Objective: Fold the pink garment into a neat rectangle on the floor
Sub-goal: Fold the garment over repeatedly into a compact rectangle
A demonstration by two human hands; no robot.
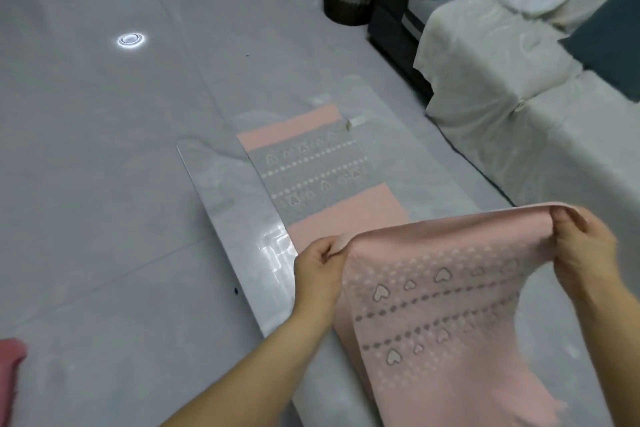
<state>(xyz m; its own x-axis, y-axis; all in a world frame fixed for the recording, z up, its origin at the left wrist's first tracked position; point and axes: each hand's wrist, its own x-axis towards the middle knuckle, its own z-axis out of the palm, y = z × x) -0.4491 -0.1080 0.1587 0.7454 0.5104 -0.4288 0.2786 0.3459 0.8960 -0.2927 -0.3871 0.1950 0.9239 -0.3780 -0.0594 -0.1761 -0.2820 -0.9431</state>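
Item: pink garment (436, 315). A long knitted piece, pink with a band of hearts and dots. I see its far part lying flat on a clear plastic sheet (228, 215) spread over the grey floor (104, 149); there the band shows grey, with plain pink above and below. The near part is lifted off the floor and hangs between the hands, the band here showing pink.

Left hand (320, 267): closed in a pinch on the left corner of the lifted top edge, thumb over the fabric.

Right hand (581, 246): likewise pinched shut on the right corner of the same edge. The edge runs taut between the two hands.

Handling, by my judgement: light and soft, no stiffness at all; it sags below the held edge and drapes in loose folds at lower right. It should not be fragile, but the knit looks stretchy, so pulling hard may skew the edges. The plastic beneath looks slick, so the flat part may slide if dragged.

Where to hold: the two corners of the free end, as now, keeping the edge level and straight while laying it over the flat part.

Nearby: a covered sofa (519, 87) at right; a red cloth (10, 367) at the lower left edge.
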